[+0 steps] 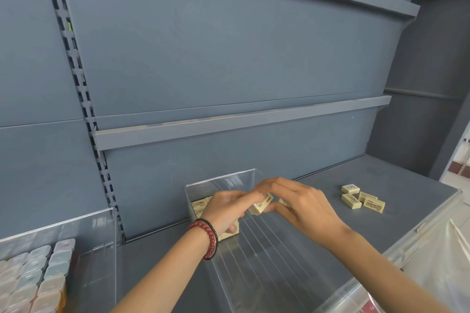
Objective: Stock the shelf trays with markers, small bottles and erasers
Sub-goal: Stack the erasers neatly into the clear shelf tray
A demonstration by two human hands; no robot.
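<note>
Eraser (262, 204) pinched between left hand (223, 211) and right hand (302, 202) above clear tray (267, 251).

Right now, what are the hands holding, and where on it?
A cream rectangular eraser, pinched between the left hand and right hand by opposite edges, above the clear plastic tray.

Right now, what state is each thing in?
Clear plastic tray: open-topped, partly filled at its back left.
Cream rectangular eraser: held over the tray.
Left hand: pinches the eraser.
Right hand: pinches the eraser.
Four loose cream erasers: lying on the grey shelf.
Capped small bottles: packed in the left tray.
</note>
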